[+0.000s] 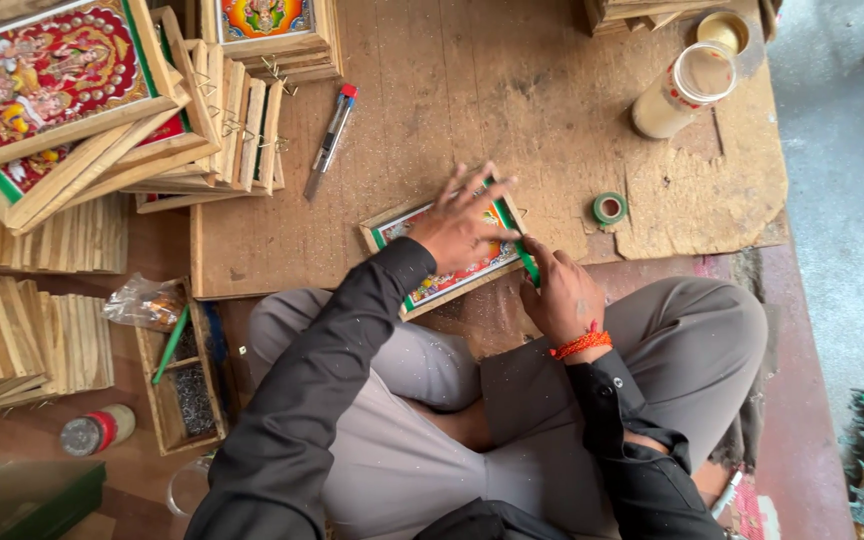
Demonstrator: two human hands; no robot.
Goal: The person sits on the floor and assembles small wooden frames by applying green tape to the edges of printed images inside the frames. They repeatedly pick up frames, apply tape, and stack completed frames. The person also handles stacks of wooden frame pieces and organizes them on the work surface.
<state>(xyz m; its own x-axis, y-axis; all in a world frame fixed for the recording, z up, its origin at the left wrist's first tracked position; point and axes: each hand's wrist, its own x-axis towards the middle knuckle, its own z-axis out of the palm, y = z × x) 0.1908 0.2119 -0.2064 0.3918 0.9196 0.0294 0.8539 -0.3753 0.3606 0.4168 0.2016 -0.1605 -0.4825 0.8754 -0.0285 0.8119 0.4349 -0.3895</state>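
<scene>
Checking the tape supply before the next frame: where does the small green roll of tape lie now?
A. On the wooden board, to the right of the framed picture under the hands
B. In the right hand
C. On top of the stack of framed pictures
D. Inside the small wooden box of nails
A: the small green roll of tape lies flat on the worn wooden board, apart from the wooden-framed colourful picture and from both hands.
</scene>
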